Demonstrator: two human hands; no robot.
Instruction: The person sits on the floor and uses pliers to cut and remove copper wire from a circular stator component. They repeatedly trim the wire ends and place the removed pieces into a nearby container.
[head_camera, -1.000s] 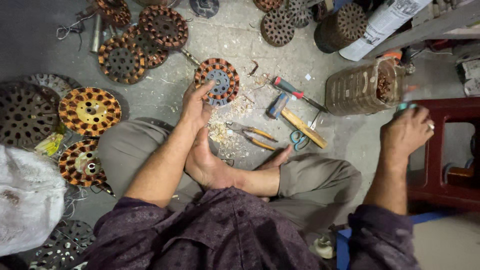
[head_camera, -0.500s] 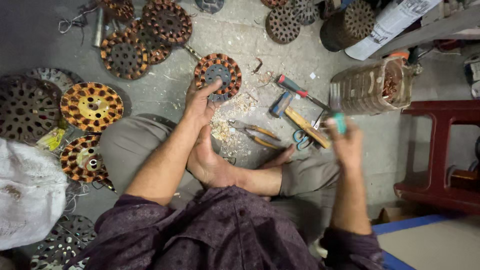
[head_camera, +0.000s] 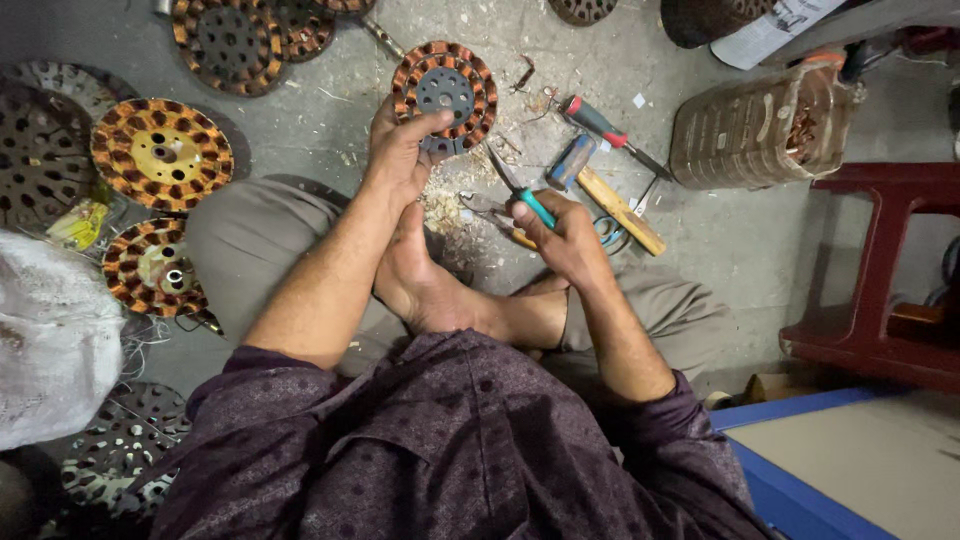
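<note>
I sit cross-legged on a concrete floor. My left hand grips the near rim of a round motor stator with copper windings, which lies flat on the floor. My right hand is closed around a tool with a teal handle, whose pointed metal tip aims toward the stator. My bare foot rests between both hands, beside a small heap of pale shavings.
Several more wound stators lie to the left and at the top. A red-handled screwdriver, a wooden-handled hammer and pliers lie nearby. A clear plastic jar lies right, next to a red stool. A white sack sits left.
My right hand came back from the red stool on the right, carrying the teal-handled tool, and now holds it near the stator. My left hand stayed on the stator.
</note>
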